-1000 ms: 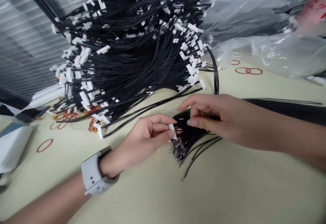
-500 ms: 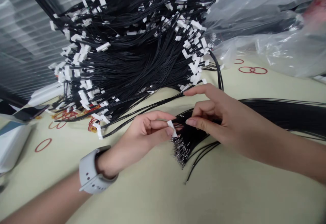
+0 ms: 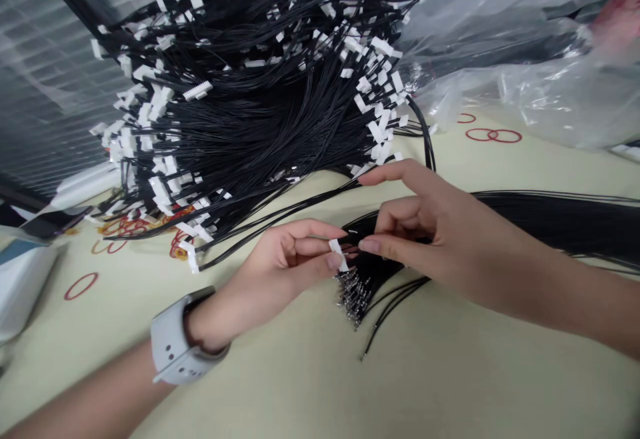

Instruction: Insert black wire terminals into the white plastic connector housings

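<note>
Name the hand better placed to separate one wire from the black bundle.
Probably right: the right hand pinches the black wires, while the left hand is occupied holding a white connector.

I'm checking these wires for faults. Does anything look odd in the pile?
One white connector near the top of the black wire pile stands out: it is visibly wider than the small white connectors around it, so it may be a different type.

The right hand (image 3: 440, 232) is covering the pinched black wires (image 3: 550, 219), and the big bundle (image 3: 260, 106) runs right off the top edge!
</note>
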A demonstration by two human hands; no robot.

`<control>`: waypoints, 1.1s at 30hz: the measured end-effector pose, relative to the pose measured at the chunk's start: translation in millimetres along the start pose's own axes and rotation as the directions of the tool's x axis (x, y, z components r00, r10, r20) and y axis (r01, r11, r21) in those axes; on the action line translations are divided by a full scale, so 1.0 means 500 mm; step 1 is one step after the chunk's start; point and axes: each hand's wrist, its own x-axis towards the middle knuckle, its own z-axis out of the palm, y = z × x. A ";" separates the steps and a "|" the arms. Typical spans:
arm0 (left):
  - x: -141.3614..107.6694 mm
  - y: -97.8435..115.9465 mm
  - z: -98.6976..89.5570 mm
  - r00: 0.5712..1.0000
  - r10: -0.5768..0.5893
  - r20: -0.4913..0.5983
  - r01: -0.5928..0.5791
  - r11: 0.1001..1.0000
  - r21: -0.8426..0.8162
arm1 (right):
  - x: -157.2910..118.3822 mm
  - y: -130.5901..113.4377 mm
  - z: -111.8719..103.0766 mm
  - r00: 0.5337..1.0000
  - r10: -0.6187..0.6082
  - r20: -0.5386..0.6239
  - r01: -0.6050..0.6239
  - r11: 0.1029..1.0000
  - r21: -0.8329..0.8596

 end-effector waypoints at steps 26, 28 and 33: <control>-0.003 -0.003 -0.002 0.999 0.002 0.047 -0.004 0.999 0.040 | -0.008 -0.005 -0.002 0.998 -0.053 0.024 0.052 0.997 0.056; -0.002 -0.003 -0.002 0.999 0.004 0.049 -0.006 0.999 0.045 | -0.008 -0.004 -0.001 0.999 -0.037 0.031 0.035 0.998 0.057; 0.000 -0.001 -0.002 0.999 -0.002 0.048 0.000 0.999 0.038 | -0.006 -0.007 -0.001 0.999 -0.025 0.037 0.022 0.997 0.079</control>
